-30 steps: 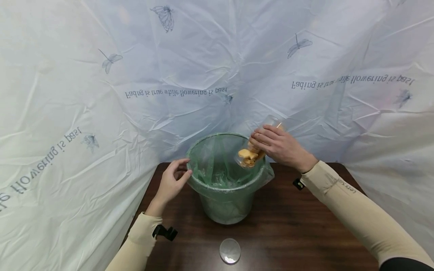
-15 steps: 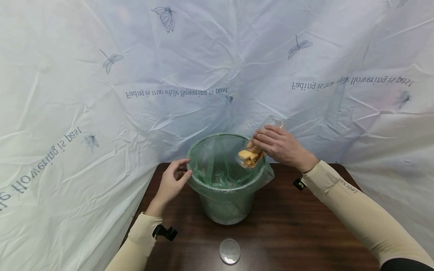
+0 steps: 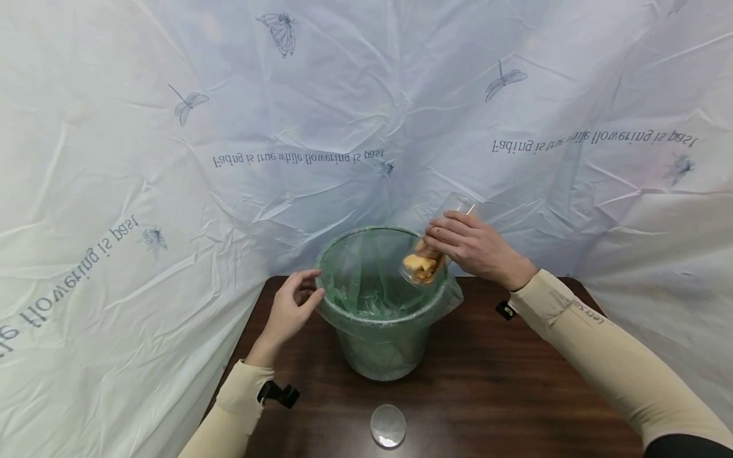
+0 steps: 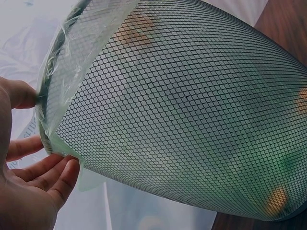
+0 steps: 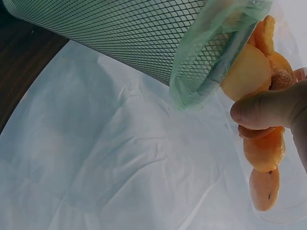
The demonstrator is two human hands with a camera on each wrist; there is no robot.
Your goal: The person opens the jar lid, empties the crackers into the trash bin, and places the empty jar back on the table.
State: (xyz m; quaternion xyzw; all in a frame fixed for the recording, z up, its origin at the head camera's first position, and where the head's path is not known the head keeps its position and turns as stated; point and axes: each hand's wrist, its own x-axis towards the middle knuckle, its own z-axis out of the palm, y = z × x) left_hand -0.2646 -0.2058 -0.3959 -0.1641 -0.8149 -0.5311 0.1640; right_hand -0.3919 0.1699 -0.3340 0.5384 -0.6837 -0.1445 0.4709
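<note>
My right hand (image 3: 472,248) grips a clear plastic jar (image 3: 460,202), tilted mouth-down over the right side of a wastebasket (image 3: 380,353). Orange pieces that look like dried fruit (image 3: 420,264) crowd towards the jar's lower end; more cling along its wall (image 5: 264,151) in the right wrist view. The basket is mesh, lined with a green plastic bag (image 3: 366,273) folded over its rim. At the left rim my left hand (image 3: 294,302) holds on, thumb and fingers bent about the edge. Through the mesh, a blurred orange patch (image 4: 277,200) shows near the basket's bottom.
A round clear lid (image 3: 388,426) lies on the dark wooden table (image 3: 487,381) in front of the basket. White printed sheeting (image 3: 321,114) hangs close behind and along both sides of the table.
The orange pieces have shifted slightly down inside the jar, leaving its upper end clearer. The jar's position hardly differs, and the left hand has stayed at the rim.
</note>
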